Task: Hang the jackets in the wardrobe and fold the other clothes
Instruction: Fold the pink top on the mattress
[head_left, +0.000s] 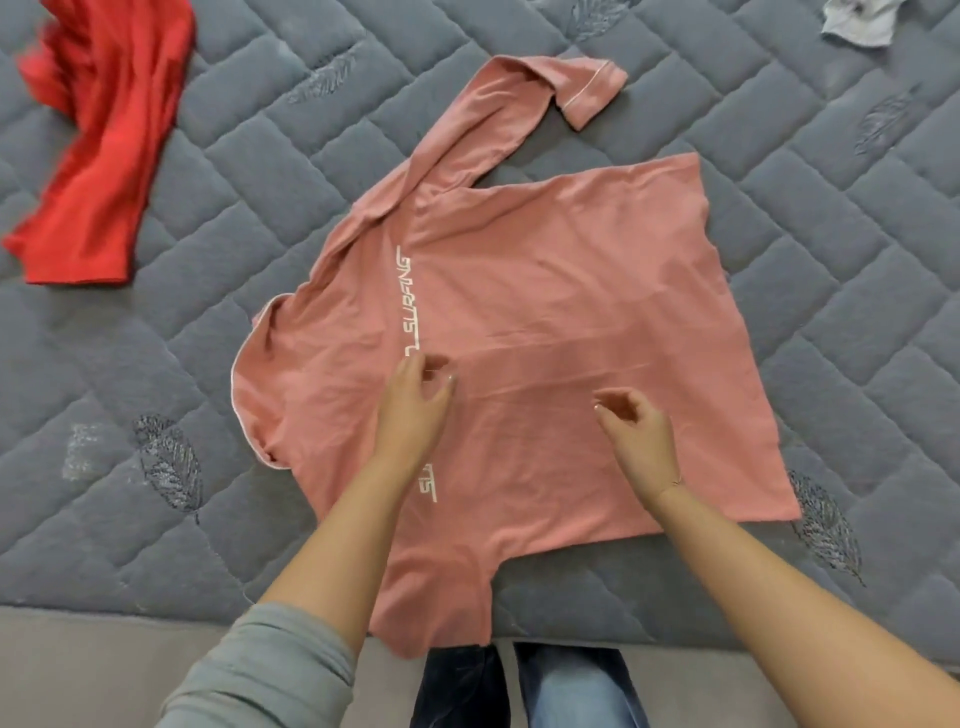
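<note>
A pink T-shirt (545, 291) with white lettering lies spread on the grey quilted mattress (810, 218). One sleeve stretches toward the far side; the other hangs over the near edge. My left hand (415, 405) hovers over the shirt's middle, fingers loosely curled, thumb and fingertips close together. My right hand (634, 431) is beside it to the right, above the cloth, fingers also loosely curled. Neither hand plainly holds any fabric.
A red garment (98, 140) lies crumpled at the far left of the mattress. A small white and grey cloth (857, 21) sits at the top right corner. The mattress's near edge runs along the bottom, with my legs in jeans below it.
</note>
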